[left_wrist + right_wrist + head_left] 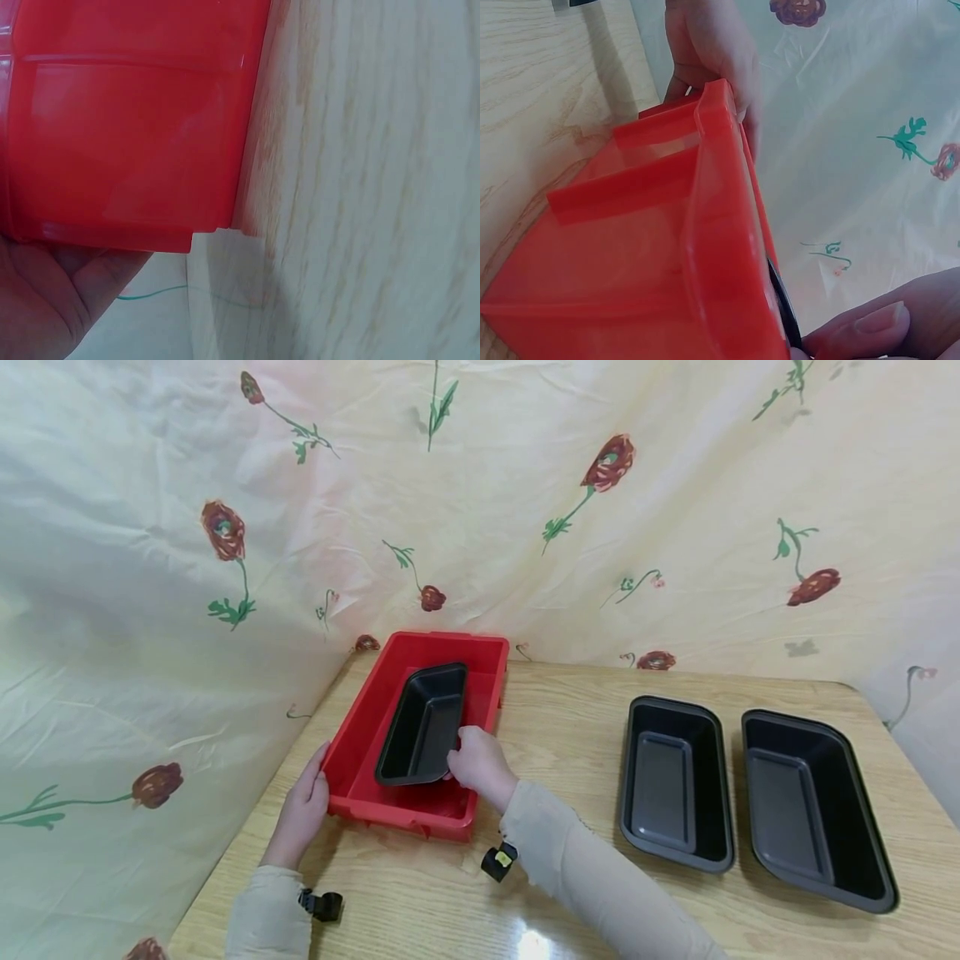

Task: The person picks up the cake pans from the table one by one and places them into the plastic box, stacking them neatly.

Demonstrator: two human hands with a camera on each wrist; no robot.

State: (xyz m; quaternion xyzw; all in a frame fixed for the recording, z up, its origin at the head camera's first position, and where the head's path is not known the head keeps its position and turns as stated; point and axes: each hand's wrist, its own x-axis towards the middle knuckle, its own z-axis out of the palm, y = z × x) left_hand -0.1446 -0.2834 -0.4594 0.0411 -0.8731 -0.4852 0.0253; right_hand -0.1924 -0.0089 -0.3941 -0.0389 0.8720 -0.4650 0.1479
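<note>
A black loaf pan (pixel 431 718) lies tilted inside a red plastic tray (pixel 360 810) on the wooden table. My right hand (pixel 482 766) pinches the pan's near right rim; the thumb (pixel 870 330) shows beside that dark rim in the right wrist view. At the tray's near left corner, my left hand (pixel 303 802) grips the tray's edge. In the left wrist view its fingers (pixel 112 274) go under the red rim and are partly hidden.
Two more black loaf pans stand on the right of the table, one loaf pan (pixel 663 777) nearer the middle and another loaf pan (pixel 795 802) close to the right side. A flowered cloth (pixel 480 527) hangs behind and left of the table (pixel 570 727).
</note>
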